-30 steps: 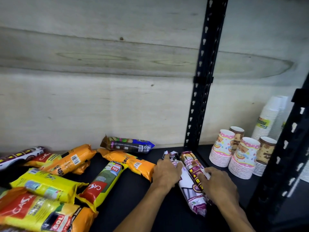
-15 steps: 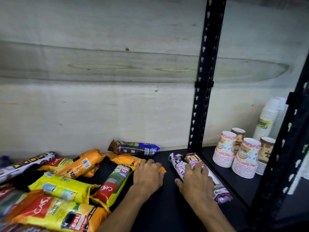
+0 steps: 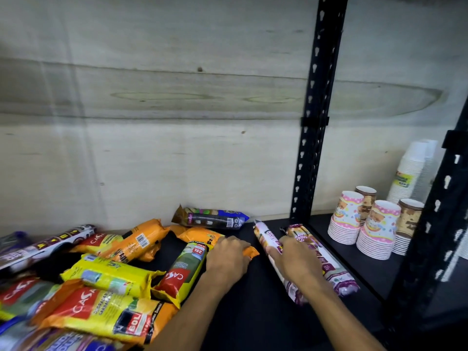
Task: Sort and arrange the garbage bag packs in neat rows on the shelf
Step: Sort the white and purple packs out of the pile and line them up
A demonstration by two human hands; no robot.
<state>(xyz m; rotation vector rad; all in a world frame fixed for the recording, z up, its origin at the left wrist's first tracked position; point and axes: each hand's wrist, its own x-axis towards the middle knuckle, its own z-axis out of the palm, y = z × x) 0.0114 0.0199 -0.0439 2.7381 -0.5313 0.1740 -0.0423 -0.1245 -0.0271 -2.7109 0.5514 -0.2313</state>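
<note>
Nearest, a heap of yellow and orange plastic garbage bag packs (image 3: pixel 101 310) is lying jumbled across the left of the black shelf board (image 3: pixel 253 312), one large pack showing a red label and "60L". Beyond it, the left hand (image 3: pixel 228 259) is gripping the end of an orange pack (image 3: pixel 202 236), fingers curled over it, just beside a green and yellow pack (image 3: pixel 186 269) marked "25L". To the right, the right hand (image 3: pixel 296 262) is resting palm-down, fingers fairly straight, on two white and purple roll packs (image 3: pixel 336 277) lying side by side and pointing toward the back. Farther back, a dark roll pack with a blue end (image 3: pixel 210 219) is lying along the pale plywood back panel (image 3: pixel 152 148). A black perforated metal upright (image 3: pixel 316 122) is separating this bay from the next, where stacks of printed paper cups (image 3: pixel 364 229) are standing upside down, with white cups (image 3: pixel 412 171) behind them.
</note>
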